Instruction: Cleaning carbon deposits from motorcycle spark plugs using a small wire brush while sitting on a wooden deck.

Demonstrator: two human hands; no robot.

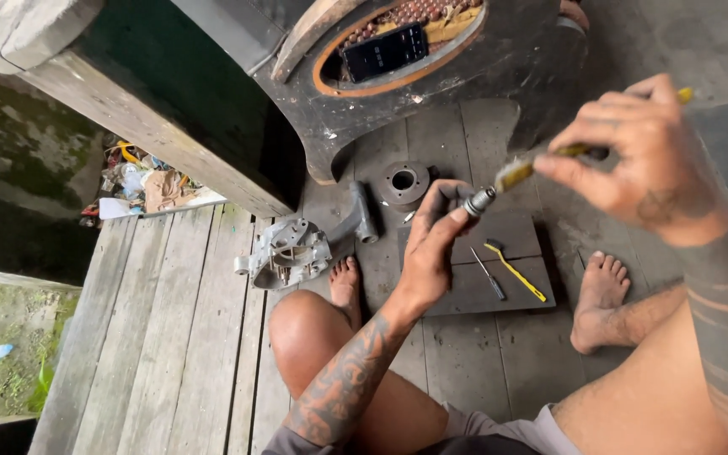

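Note:
My left hand (433, 244) is closed around a small metal cylindrical part (479, 201), whose tip sticks out above my fingers. Raised near the camera, my right hand (642, 156) holds a yellow-handled brush (549, 160), and its bristle end touches the metal part's tip. Both hands hover over a dark flat board (473, 286) lying on the wooden floor between my bare feet.
A yellow-handled tool (516, 270) and a thin screwdriver (490, 276) lie on the board. A grey engine casing (286, 251), a bent metal tube (362, 215) and a round metal disc (404, 181) rest nearby. A dark wooden bench (431, 76) with a phone (385, 50) stands ahead.

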